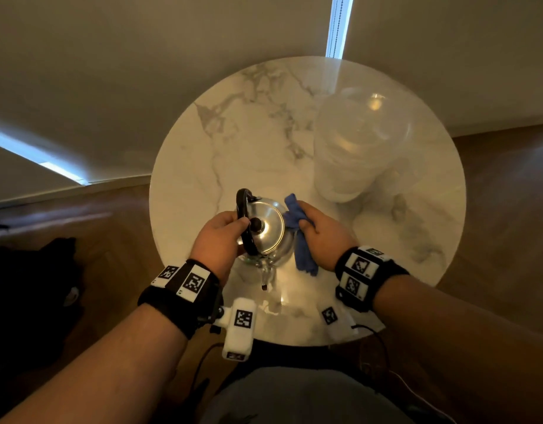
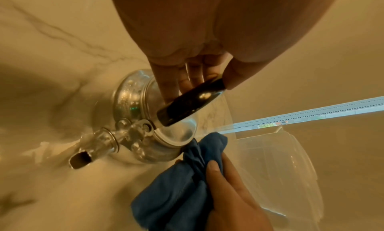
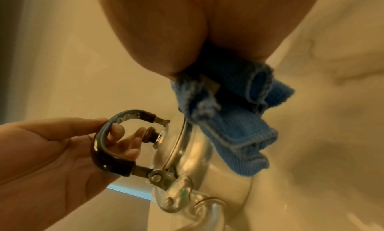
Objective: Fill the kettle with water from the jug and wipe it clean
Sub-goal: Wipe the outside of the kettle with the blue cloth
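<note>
A shiny steel kettle (image 1: pixel 268 228) (image 2: pixel 133 101) (image 3: pixel 187 154) stands on the marble table (image 1: pixel 221 142), lid on, spout (image 1: pixel 265 278) (image 2: pixel 83 158) pointing toward me. My left hand (image 1: pixel 221 237) (image 2: pixel 197 80) (image 3: pixel 68 145) grips its black arched handle (image 1: pixel 244 221) (image 2: pixel 189 103) (image 3: pixel 104 150), fingers curled through the arch. My right hand (image 1: pixel 319 231) (image 2: pixel 226 190) holds a bunched blue cloth (image 1: pixel 297 231) (image 2: pixel 180 185) (image 3: pixel 228 119) against the kettle's right side. The clear plastic jug (image 1: pixel 355 148) (image 2: pixel 280 168) stands behind and to the right.
The round table's near edge (image 1: pixel 294 342) lies just behind my wrists. Wooden floor (image 1: pixel 509 209) surrounds the table. A dark heap (image 1: pixel 49 270) lies on the floor at the left. Cables (image 1: pixel 383 350) hang off the table's front.
</note>
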Available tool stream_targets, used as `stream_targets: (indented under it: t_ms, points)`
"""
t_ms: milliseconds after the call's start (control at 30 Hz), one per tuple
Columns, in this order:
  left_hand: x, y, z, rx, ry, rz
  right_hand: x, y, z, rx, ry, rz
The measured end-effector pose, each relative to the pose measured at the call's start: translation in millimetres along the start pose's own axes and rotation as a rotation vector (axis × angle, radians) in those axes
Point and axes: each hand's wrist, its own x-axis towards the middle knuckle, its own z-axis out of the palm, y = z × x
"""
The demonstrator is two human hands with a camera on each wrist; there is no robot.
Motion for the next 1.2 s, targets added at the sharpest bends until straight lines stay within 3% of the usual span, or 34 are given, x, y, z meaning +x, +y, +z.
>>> stream_targets:
  t_ms: [133,267,400,667,767,900,967,1067,1200]
  points:
    - [5,-3,-3,-0.045,-0.002,-0.012,4,-7,19,-0.033,-0.056,-0.045]
    - [11,-11,-8,-0.117,-0.004,-0.007,-31,11,43,-0.148,-0.081,-0.118]
    - [13,-16,-10,-0.135,-0.024,0.011,-62,26,73,-0.273,-0.118,-0.097]
    - [13,-17,-14,-0.103,-0.064,0.039,-71,38,99,-0.338,-0.036,-0.134]
    - [13,-19,-14,-0.103,-0.054,0.032,-71,35,104,-0.257,-0.013,-0.052]
    - [14,-18,-16,-0.077,-0.062,0.030,-48,10,95,0.078,0.092,0.069]
    - [14,-18,-17,-0.072,-0.087,0.016,-20,8,77,0.080,0.142,0.186]
    - [14,-19,-19,-0.028,-0.100,0.027,9,11,55,0.085,0.088,0.288]
    - [15,-16,-20,-0.046,-0.095,0.005,-23,-5,61,0.002,0.078,0.301]
